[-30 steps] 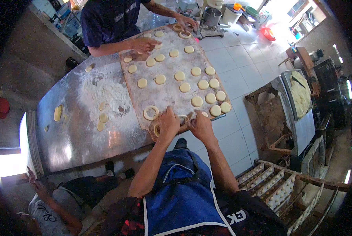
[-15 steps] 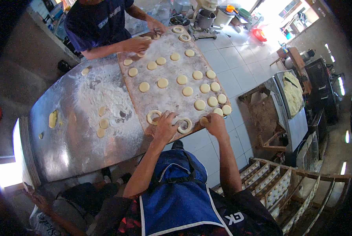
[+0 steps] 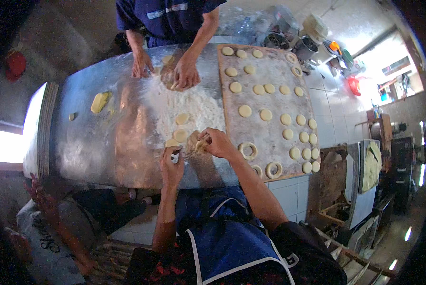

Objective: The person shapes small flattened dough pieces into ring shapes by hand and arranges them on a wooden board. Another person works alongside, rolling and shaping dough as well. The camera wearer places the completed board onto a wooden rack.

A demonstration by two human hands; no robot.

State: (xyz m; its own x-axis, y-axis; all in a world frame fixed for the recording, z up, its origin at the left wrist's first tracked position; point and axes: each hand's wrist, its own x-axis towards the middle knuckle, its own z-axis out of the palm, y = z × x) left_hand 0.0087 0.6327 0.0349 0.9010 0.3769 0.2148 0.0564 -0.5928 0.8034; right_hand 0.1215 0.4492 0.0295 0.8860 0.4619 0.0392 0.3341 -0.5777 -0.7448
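Pinching a dough piece [image 3: 202, 144] in the right hand [image 3: 217, 144] over the floury tabletop [image 3: 91, 152]; with the left hand [image 3: 171, 164] by a dough disc [image 3: 171, 142], unclear whether gripping. Flanked rightward by a disc-laden board [image 3: 270, 135], faced by a co-worker's hands [image 3: 188, 74].

Right grip [image 3: 217, 143]: closed on a soft dough piece [image 3: 202, 144], over the table [image 3: 141, 166]
Left grip [image 3: 171, 164]: fingers curled just beside a pale disc [image 3: 170, 143]; contents unclear
Flour [image 3: 191, 107]: white patch beyond both grips
Board [image 3: 244, 130]: right of the right grip, carrying dough rings [image 3: 254, 151] and scattered dough rounds [image 3: 266, 115]
Co-worker's hands [image 3: 188, 73]: opposite the grips, across the flour
Yellow lump [image 3: 100, 102]: well left of the left grip
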